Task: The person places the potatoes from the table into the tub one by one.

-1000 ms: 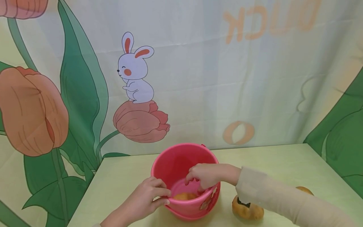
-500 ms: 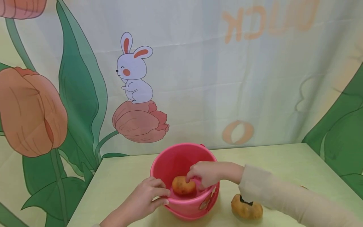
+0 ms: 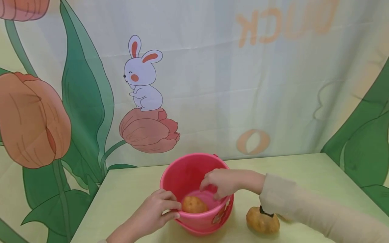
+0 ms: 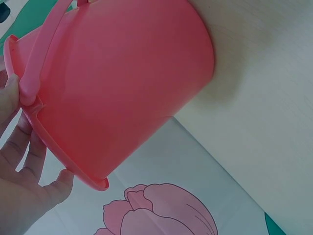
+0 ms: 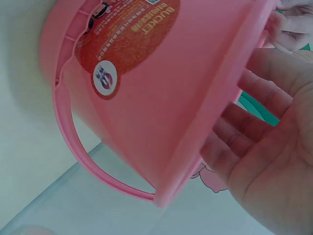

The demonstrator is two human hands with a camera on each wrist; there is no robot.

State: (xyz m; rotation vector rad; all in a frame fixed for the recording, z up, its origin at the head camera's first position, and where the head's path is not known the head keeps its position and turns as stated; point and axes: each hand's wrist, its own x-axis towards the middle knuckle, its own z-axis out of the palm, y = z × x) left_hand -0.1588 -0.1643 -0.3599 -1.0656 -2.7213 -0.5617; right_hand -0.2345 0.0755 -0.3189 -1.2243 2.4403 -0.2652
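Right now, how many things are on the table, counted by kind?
Pink bucket: 1
Potatoes: 2, one inside the bucket, one on the table
Total: 3

pink bucket held at its rim, seen from the left wrist

a pink bucket [image 4: 122,83] is seen from close by, tilted across the frame, so that its smooth outer wall fills most of the upper left. its folded handle [image 4: 41,54] is laid against the wall near the rim. the rim is held by the left hand [image 4: 22,166] at the lower left, with the thumb tip pressed against the lip. a pale green table [image 4: 264,98] is seen at the right. a printed pink flower [image 4: 161,213] on a light cloth is shown below the bucket.
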